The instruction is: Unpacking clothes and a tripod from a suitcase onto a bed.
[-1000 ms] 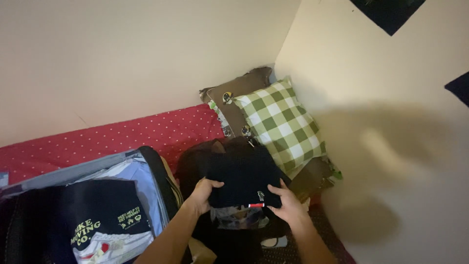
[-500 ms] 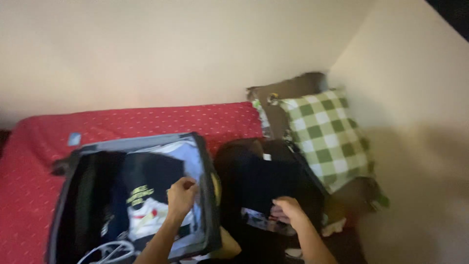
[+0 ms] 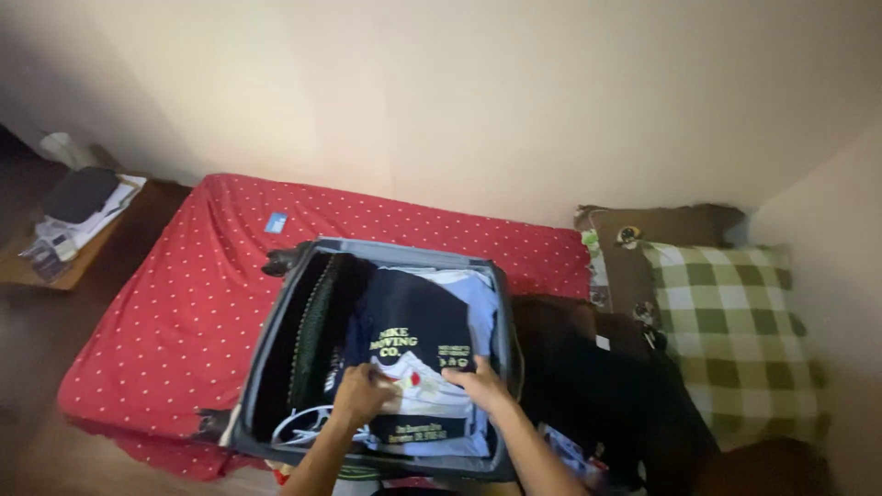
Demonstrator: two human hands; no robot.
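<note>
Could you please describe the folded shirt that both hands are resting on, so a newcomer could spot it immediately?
On the red dotted bed lies an open grey suitcase. The folded navy shirt sits on top inside it, under the left hand and right hand. Only it has a white shoe picture and yellow-green lettering.

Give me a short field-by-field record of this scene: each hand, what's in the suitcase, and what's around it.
left hand: resting on the dark printed T-shirt
right hand: flat on the same shirt's right side
suitcase: open, grey-rimmed, on the red dotted bedspread
under the shirt: light blue garment
right of the suitcase: dark clothing pile, green checked pillow
</note>
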